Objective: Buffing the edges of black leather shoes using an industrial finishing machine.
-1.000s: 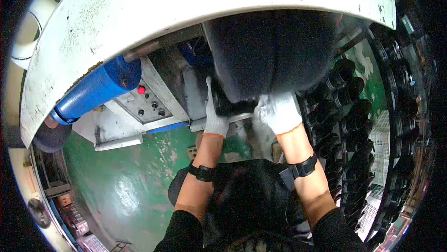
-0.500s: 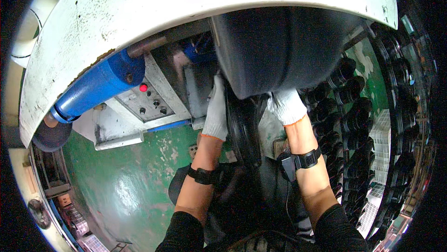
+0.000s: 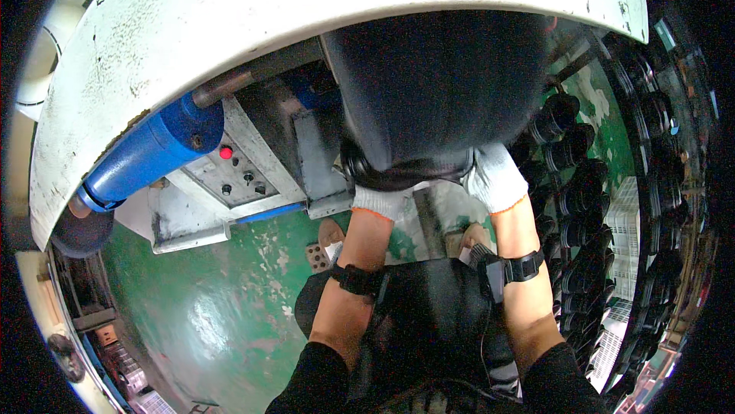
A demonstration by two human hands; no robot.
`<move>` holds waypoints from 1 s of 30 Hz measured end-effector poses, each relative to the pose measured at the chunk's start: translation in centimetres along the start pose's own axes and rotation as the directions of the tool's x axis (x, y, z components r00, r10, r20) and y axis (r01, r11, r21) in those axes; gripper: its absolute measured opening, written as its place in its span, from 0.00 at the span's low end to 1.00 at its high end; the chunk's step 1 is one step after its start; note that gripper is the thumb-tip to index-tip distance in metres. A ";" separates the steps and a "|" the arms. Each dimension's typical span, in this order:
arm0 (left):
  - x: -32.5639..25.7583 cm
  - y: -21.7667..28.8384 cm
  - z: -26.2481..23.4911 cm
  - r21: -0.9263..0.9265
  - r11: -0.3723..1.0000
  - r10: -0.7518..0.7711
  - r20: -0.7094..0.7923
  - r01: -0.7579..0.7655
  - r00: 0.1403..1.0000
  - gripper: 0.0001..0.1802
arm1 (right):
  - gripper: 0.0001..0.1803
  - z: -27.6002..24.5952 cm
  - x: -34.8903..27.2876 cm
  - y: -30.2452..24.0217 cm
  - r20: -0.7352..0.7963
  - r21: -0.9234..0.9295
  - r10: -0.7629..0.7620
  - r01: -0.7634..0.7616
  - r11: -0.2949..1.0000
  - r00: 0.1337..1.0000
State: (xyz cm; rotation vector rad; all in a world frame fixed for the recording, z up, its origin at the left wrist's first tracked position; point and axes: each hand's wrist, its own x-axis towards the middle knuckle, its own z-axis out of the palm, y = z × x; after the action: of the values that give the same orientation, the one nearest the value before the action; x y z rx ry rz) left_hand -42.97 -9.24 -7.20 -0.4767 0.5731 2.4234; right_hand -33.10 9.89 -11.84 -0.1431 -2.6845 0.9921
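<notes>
Factory floor, rubber or tyre workshop: big white machine housing (image 3: 230,39), blue hydraulic cylinder (image 3: 149,154), push-button control panel (image 3: 233,173) left, green painted floor (image 3: 222,299), racks of black moulded parts (image 3: 589,207) right.

White-gloved hands (image 3: 436,188) under a black rubber part (image 3: 436,85); blue cylinder (image 3: 149,150); red button (image 3: 226,153); green floor (image 3: 222,314).

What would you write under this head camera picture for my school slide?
Two gloved hands, left hand and right hand, lift a big black rubber part beside a white machine.
</notes>
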 end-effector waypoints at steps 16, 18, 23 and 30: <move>-0.5 6.4 0.2 -0.026 0.930 0.368 0.134 -0.368 0.920 0.31 | 0.30 3.9 4.0 -15.9 -0.194 -0.459 -0.314 0.197 0.866 0.929; -0.8 6.8 0.3 -0.024 0.906 0.417 0.209 -0.422 0.884 0.30 | 0.30 4.7 4.4 -16.9 -0.243 -0.313 -0.238 0.156 0.937 0.940; -0.2 6.3 0.0 -0.058 0.923 0.385 0.190 -0.381 0.903 0.31 | 0.31 4.0 4.2 -16.9 -0.280 -0.255 -0.119 0.046 0.966 0.953; -1.5 1.1 0.7 -0.145 0.988 0.065 0.119 -0.047 0.991 0.32 | 0.21 0.4 3.2 -13.5 -0.209 -0.576 -0.124 -0.020 0.817 0.970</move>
State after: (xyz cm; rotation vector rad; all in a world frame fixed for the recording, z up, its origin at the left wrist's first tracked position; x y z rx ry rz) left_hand -42.64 -10.36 -5.62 -0.3693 0.3666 2.5382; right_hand -36.22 -0.09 -2.65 -0.2845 -2.6492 0.0963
